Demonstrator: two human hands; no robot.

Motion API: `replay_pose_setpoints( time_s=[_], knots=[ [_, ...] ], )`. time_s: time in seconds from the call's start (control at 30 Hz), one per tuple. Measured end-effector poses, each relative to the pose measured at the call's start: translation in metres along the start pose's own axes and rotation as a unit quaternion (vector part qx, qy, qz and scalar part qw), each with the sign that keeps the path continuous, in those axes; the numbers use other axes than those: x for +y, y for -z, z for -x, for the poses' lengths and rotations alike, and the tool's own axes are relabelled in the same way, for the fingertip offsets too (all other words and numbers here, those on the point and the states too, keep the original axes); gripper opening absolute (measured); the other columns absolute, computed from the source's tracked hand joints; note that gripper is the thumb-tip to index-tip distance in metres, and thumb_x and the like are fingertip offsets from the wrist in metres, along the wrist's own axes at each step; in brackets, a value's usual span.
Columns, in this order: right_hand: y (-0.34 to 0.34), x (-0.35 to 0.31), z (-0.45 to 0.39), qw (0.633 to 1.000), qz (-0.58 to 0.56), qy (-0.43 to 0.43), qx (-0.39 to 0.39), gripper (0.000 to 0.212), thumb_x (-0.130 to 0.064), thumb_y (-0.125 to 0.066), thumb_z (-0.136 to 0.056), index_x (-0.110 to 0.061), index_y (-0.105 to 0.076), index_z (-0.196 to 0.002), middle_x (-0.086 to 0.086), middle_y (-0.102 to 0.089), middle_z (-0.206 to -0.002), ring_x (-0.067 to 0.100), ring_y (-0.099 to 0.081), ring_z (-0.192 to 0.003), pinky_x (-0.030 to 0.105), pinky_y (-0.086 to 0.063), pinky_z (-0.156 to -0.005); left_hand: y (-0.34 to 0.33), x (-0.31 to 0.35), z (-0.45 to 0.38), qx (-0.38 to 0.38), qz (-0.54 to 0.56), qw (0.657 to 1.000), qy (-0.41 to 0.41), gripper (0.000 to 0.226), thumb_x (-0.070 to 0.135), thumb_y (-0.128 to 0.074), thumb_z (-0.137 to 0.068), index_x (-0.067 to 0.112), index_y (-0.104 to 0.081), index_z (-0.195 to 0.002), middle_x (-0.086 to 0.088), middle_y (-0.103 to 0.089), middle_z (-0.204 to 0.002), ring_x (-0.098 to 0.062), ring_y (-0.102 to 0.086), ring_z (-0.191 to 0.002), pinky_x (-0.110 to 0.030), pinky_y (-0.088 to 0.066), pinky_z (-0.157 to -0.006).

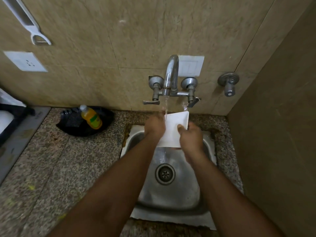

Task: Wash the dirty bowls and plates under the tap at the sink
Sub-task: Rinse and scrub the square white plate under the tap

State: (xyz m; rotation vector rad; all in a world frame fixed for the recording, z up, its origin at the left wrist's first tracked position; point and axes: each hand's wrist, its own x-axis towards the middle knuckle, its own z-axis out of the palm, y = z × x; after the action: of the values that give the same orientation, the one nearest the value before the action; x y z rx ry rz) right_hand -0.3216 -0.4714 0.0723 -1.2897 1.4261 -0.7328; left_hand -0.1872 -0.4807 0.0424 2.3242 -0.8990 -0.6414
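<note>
plate under the running tap

plate [172, 129], white and square with a raised rim, sat just above the middle of the frame, held tilted over the back of the steel sink [203, 218]. water from the tap [171, 74] ran down onto its upper left edge, beside the left hand [154, 126].

the left hand lay against the plate's left side; how far its fingers curled could not be told, since they were hidden behind the hand and the stream. the right hand [189, 136] gripped the right edge, thumb on top and fingers curled underneath.

the likeliest trouble from here was a slip: a wet, smooth plate gripped only at its edges could slide out and knock against the basin or the tap. water striking the tilted face could also splash over the granite counter [51, 159].

the visible face looked clean and plain white, with no food marks to be made out. a yellow soap bottle [91, 118] lay on a black bag [71, 124] at centre left.
</note>
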Motion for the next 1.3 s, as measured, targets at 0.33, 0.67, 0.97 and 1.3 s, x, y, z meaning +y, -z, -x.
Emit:
replay_pose_setpoints(
  time_s=[0.33,0.67,0.97,1.3],
  knots=[
    [-0.006,0.008,-0.04,0.974,0.219,0.064,-0.005,0.047,-0.034,-0.065,-0.097,-0.012,-0.055,-0.136,0.014,-0.07,-0.122,0.034,-0.068,-0.106,0.043,-0.056,-0.092,0.021,-0.035,0.038,-0.18,0.518,0.83,0.105,0.058,-0.019,-0.063,-0.083,0.006,-0.06,-0.134,-0.022,-0.07,-0.127,-0.042,-0.07,-0.111,-0.063,-0.056,-0.093],
    [-0.075,0.007,-0.02,0.946,0.317,-0.035,0.061,0.081,-0.071,-0.012,-0.1,-0.012,-0.046,-0.143,0.02,-0.062,-0.134,0.036,-0.063,-0.119,0.046,-0.048,-0.095,0.038,-0.033,0.055,0.033,0.319,0.946,0.044,0.031,0.032,-0.058,-0.1,0.021,-0.065,-0.129,-0.002,-0.073,-0.105,-0.023,-0.072,-0.092,-0.047,-0.063,-0.084],
    [-0.092,0.011,-0.025,0.957,0.289,-0.026,0.021,0.061,-0.054,-0.026,-0.107,-0.013,-0.066,-0.127,0.014,-0.069,-0.124,0.032,-0.066,-0.114,0.043,-0.051,-0.094,0.043,-0.045,0.068,0.101,0.306,0.945,0.049,0.038,0.026,-0.056,-0.091,0.02,-0.065,-0.127,-0.003,-0.073,-0.109,-0.023,-0.072,-0.095,-0.05,-0.062,-0.086],
    [-0.079,0.002,-0.044,0.944,0.331,0.002,-0.013,0.041,-0.042,-0.046,-0.104,-0.012,-0.068,-0.121,0.014,-0.07,-0.123,0.034,-0.066,-0.117,0.044,-0.054,-0.098,0.042,-0.041,0.057,0.076,0.363,0.925,0.08,0.033,0.0,-0.057,-0.094,0.016,-0.066,-0.121,-0.004,-0.073,-0.102,-0.022,-0.072,-0.087,-0.043,-0.062,-0.083]
  ],
)
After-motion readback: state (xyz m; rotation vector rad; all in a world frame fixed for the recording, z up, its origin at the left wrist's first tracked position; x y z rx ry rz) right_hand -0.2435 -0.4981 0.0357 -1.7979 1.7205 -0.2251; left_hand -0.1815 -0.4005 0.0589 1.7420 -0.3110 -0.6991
